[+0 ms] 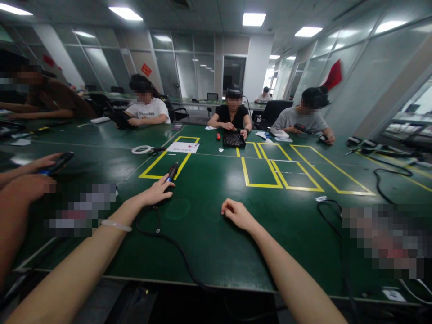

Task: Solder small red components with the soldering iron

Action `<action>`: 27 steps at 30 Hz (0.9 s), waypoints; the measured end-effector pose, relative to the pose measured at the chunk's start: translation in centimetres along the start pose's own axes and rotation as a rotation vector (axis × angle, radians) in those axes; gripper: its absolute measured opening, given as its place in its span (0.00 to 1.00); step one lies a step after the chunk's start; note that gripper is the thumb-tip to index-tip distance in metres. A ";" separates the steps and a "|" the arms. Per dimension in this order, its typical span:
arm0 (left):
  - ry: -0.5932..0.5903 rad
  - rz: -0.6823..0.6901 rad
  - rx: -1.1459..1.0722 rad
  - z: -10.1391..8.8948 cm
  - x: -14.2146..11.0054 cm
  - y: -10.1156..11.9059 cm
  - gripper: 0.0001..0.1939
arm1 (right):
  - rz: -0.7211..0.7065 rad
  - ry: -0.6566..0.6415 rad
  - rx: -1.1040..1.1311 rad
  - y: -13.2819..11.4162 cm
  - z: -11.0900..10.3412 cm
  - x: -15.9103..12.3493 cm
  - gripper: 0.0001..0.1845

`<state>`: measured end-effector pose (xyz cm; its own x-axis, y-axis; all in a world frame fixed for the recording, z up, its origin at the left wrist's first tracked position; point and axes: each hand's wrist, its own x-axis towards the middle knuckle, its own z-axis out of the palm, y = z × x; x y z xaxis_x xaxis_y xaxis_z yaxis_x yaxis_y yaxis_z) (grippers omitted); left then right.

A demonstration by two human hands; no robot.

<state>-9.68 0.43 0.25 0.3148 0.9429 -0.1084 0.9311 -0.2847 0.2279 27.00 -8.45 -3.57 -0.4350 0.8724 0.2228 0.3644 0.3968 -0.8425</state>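
My left hand (160, 189) is closed around a slim black-and-blue electric screwdriver (173, 172). The tool lies low over the green table, its thin tip pointing away from me. Part of its body is hidden under my fingers. A black cord (175, 245) runs from near that hand toward the table's front edge. Some way to the right, my right hand (238, 213) rests on the tabletop with its fingers curled in, and nothing shows in them.
Yellow tape outlines (263, 185) mark the green table (202, 256). A white paper (184, 147) and a coiled white cable (141, 149) lie beyond my left hand. Across the table, a person handles a black tray (234, 138). At left, a co-worker's hands hold a dark tool (59, 163).
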 end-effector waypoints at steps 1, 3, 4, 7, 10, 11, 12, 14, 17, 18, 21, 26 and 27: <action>0.015 -0.008 0.022 -0.2 -0.1 -0.6 0.29 | -0.002 -0.004 -0.002 -0.1 0.0 0.0 0.09; 0.087 -0.027 0.088 -0.5 -0.6 -1.0 0.30 | -0.005 -0.012 -0.007 -0.2 0.0 0.0 0.09; 0.139 -0.036 0.131 -0.6 -1.0 -0.8 0.29 | -0.005 -0.015 -0.009 -0.2 0.0 0.0 0.09; 0.277 -0.079 0.283 -0.7 -2.4 0.8 0.25 | -0.002 -0.017 -0.014 -0.2 0.0 0.0 0.09; 0.328 -0.108 0.411 -0.5 -3.6 2.8 0.18 | 0.003 -0.018 -0.017 -0.3 0.0 -0.1 0.08; 0.342 -0.103 0.448 -0.4 -3.8 3.3 0.17 | 0.003 -0.020 -0.016 -0.3 0.0 -0.1 0.08; 0.360 -0.098 0.481 -0.2 -3.9 3.7 0.16 | 0.002 -0.023 -0.014 -0.4 -0.1 -0.1 0.08; 0.384 -0.101 0.533 0.0 -3.9 4.2 0.16 | 0.002 -0.026 -0.009 -0.5 -0.1 -0.1 0.08; 0.392 -0.134 0.565 0.1 -3.8 4.1 0.18 | 0.003 -0.028 -0.009 -0.5 -0.2 -0.2 0.08; 0.399 -0.143 0.564 0.1 -3.7 4.0 0.17 | 0.003 -0.031 -0.009 -0.5 -0.2 -0.2 0.08; 0.421 -0.183 0.532 -0.3 -4.0 3.9 0.17 | 0.002 -0.036 -0.004 -0.4 -0.2 -0.1 0.08; 0.464 -0.287 0.378 -0.9 -4.5 5.5 0.18 | 0.011 -0.037 0.012 -0.4 -0.1 -0.1 0.08; 0.488 -0.295 0.300 -0.8 -4.5 6.2 0.19 | 0.012 -0.038 0.018 -0.4 0.0 -0.1 0.08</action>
<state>-5.45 -5.41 2.91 -0.0168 0.9390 0.3435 0.9990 0.0298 -0.0326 26.92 -8.64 -3.25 -0.4616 0.8657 0.1938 0.3550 0.3805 -0.8539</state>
